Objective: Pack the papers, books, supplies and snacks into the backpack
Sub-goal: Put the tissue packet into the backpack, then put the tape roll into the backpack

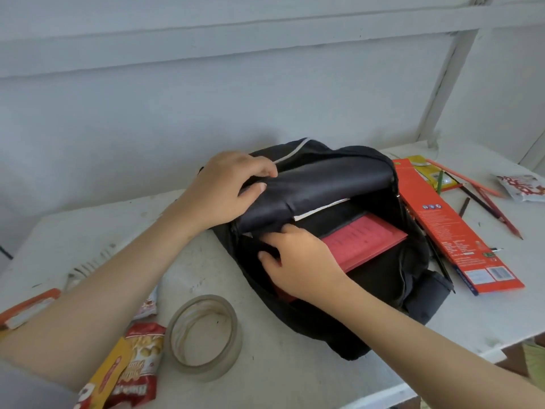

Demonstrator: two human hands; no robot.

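Observation:
A black backpack (339, 178) lies open on the white table (206, 261). My left hand (224, 190) grips the backpack's upper flap at its left end and holds it up. My right hand (298, 261) reaches into the main compartment, fingers curled around the inner black edge at the left. A red book (368, 240) lies inside the compartment, partly under my right hand. A white paper edge (321, 208) shows under the flap.
An orange pencil box (454, 228) and loose coloured pencils (489, 202) lie right of the bag, with a white snack packet (522, 187) beyond. A roll of clear tape (203, 332) and red snack packets (138, 367) sit at the front left. The table edge runs near the bottom right.

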